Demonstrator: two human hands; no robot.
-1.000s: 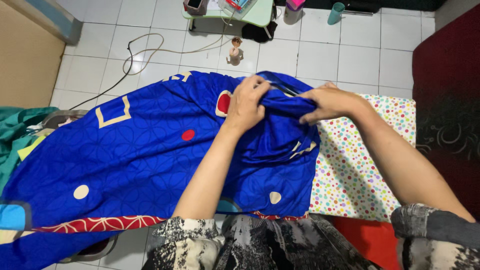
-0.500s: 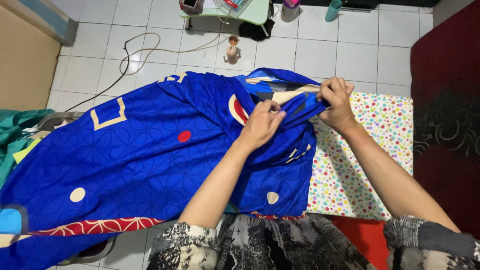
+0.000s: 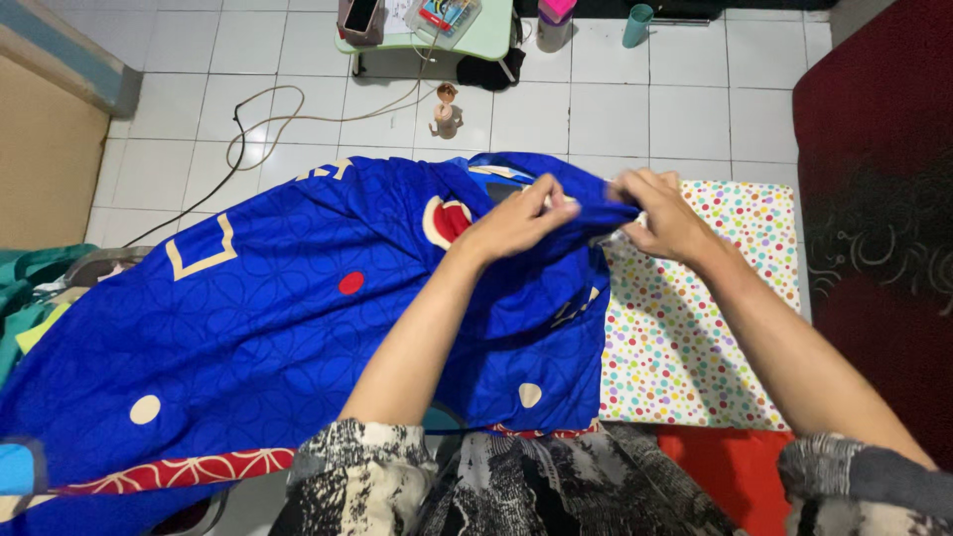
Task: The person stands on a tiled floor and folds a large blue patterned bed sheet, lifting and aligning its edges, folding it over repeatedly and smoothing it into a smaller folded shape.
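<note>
A large blue cloth (image 3: 258,318) with red and cream shapes and a red patterned border lies spread across a pad covered in polka-dot fabric (image 3: 695,337). My left hand (image 3: 521,220) pinches a bunched fold of the blue cloth near its far edge. My right hand (image 3: 660,213) grips the same fold just to the right, over the edge of the polka-dot pad. The hands are close together, a little blurred.
White tiled floor beyond, with a cable (image 3: 268,109), a small figurine (image 3: 445,107) and a low green table (image 3: 427,25) with items on it. A teal cup (image 3: 637,25) stands at the far edge. Dark red rug (image 3: 874,199) on the right; green cloth (image 3: 25,298) at left.
Both hands have worked along the bunched fold, lifting it half a second ago and now lowering it. The cream and dark inner side that showed then is now mostly covered.
</note>
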